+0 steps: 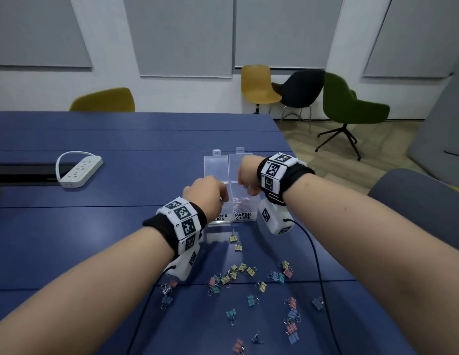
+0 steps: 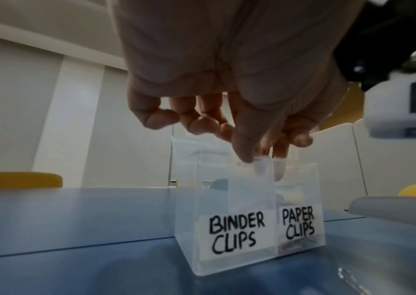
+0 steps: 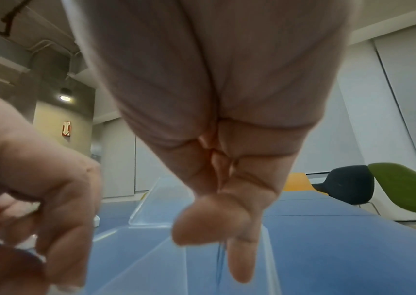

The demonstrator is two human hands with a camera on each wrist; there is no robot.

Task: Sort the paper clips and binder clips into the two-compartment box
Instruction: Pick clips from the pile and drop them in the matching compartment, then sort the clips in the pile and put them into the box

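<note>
I see both hands at frame centre | left hand [image 1: 206, 192] fingers curled over two-compartment box [image 2: 249, 229] (holding anything? cannot tell) | right hand [image 1: 246, 175] pinching thin paper clips [image 3: 220, 257] over PAPER side | binder clips [image 1: 238, 275] below, nearer left hand

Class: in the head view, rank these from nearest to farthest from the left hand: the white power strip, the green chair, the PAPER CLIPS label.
1. PAPER CLIPS label, just right of the left hand.
2. White power strip, far left on the table.
3. Green chair, beyond the table, right.
</note>
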